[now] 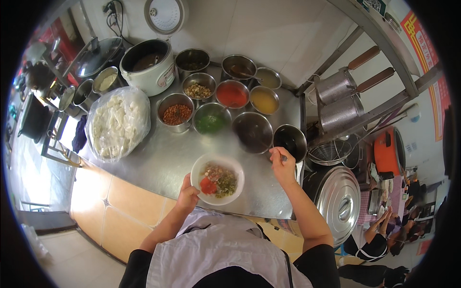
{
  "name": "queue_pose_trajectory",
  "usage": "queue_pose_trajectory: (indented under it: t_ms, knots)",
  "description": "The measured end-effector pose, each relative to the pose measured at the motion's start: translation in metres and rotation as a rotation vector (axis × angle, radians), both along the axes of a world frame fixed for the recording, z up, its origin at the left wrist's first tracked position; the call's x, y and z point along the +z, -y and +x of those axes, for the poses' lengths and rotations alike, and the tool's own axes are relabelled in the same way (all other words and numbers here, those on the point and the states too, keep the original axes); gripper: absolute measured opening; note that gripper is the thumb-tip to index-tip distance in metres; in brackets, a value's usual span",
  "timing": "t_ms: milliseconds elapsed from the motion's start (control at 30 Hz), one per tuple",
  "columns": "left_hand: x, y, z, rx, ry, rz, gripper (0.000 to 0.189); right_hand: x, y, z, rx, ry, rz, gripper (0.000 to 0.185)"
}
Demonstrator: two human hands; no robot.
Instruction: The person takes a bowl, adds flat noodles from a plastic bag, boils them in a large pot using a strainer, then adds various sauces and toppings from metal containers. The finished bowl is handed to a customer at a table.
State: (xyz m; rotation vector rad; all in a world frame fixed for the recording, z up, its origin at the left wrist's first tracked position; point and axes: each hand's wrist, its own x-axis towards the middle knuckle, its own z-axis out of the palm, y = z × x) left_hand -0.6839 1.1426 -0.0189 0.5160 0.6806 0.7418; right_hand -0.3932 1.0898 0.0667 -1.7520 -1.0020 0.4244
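Note:
My left hand (188,194) grips the rim of a white bowl (236,196), thumb on the inner edge. The bowl is tilted a little over the steel table's front part. In it lie separate heaps of red sauce, chopped green pickles and a pale, nutty-looking topping. My right hand (283,166) is closed around a metal utensil (284,158); only a short piece of its handle shows clearly. That hand is at the near rim of a steel pot of dark liquid (289,142), beside a wide steel bowl of brown liquid (253,131).
Behind stand steel pots of peanuts (177,114), chopped greens (211,120), red sauce (232,94) and yellow liquid (264,100). A bag of white dough-like pieces (117,124) and an open rice cooker (147,68) are left. Right are strainers (342,111), a lidded pot (340,205) and people.

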Motion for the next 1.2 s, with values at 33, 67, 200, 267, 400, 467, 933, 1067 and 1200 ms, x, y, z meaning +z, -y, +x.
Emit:
queue_pose_trajectory:
  t_ms: [33, 67, 200, 267, 400, 467, 933, 1067, 1200]
  knots:
    - [0.001, 0.0, 0.0, -0.007, -0.005, 0.0, 0.069, -0.002, 0.0, 0.001, -0.018, -0.021, -0.037, 0.013]
    - [0.002, -0.001, 0.0, -0.009, 0.005, 0.017, 0.069, -0.003, 0.0, 0.001, -0.001, -0.002, -0.008, 0.013]
    - [0.003, -0.003, 0.0, -0.024, -0.006, 0.006, 0.069, -0.003, 0.0, -0.001, -0.018, -0.049, -0.042, 0.015]
    - [0.003, -0.003, 0.0, -0.018, 0.001, 0.012, 0.069, 0.001, 0.001, -0.001, -0.053, -0.141, -0.053, 0.016]
    - [0.006, -0.004, 0.002, -0.026, 0.008, -0.005, 0.07, 0.016, 0.004, 0.005, -0.097, -0.347, 0.014, 0.019]
    - [0.009, -0.005, 0.004, -0.046, -0.029, -0.007, 0.069, 0.022, 0.006, 0.01, -0.072, -0.377, 0.089, 0.02]
    - [-0.006, 0.005, 0.031, 0.046, 0.084, -0.031, 0.063, 0.077, 0.069, -0.035, 0.036, -0.262, 0.137, 0.019]
    - [0.004, 0.006, 0.03, 0.048, 0.09, -0.041, 0.068, 0.09, 0.111, -0.064, 0.23, 0.175, 0.102, 0.011]
    - [0.005, 0.004, 0.03, 0.065, 0.114, -0.024, 0.064, 0.098, 0.13, -0.074, 0.445, 0.728, 0.147, 0.019]
